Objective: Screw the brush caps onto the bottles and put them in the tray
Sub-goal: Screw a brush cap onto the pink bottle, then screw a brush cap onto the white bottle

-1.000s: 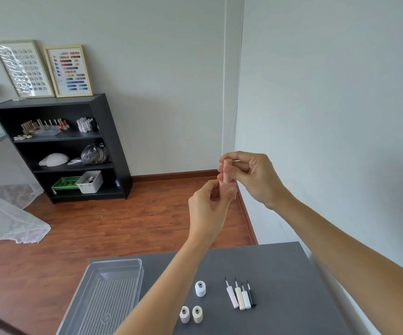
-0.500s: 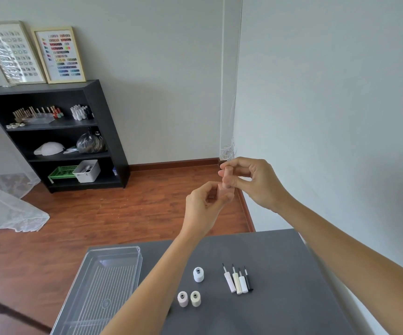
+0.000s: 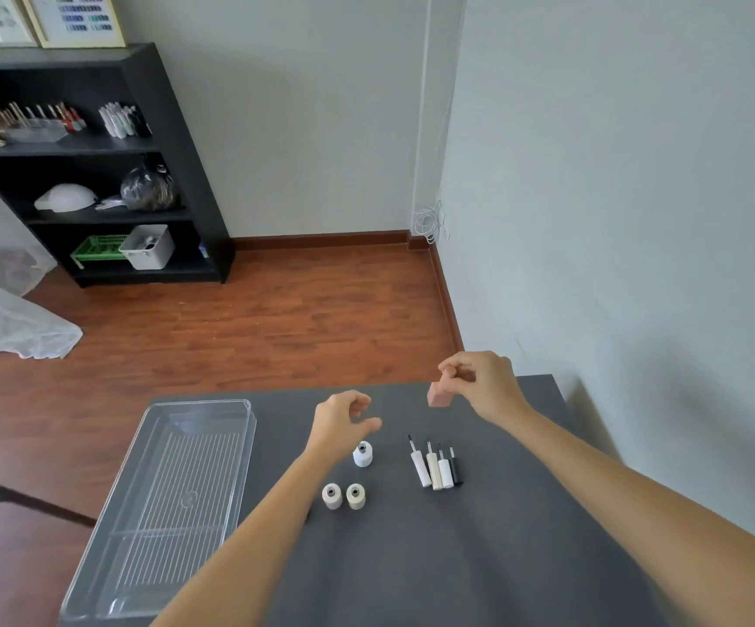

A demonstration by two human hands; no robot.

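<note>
While the left hand (image 3: 344,423) hovers empty with a loose, open grip, a pink bottle (image 3: 439,395) is pinched in the right hand (image 3: 479,384) above the surface (image 3: 502,536), well apart from the tray (image 3: 172,500).

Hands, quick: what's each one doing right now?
Left hand: open, fingers loosely curled, empty, above the white bottle.
Right hand: shut on the pink bottle, held by its top.

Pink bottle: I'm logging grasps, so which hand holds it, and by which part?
The right hand pinches the pink bottle by its top end, fingertips only. The left hand holds nothing.
</note>
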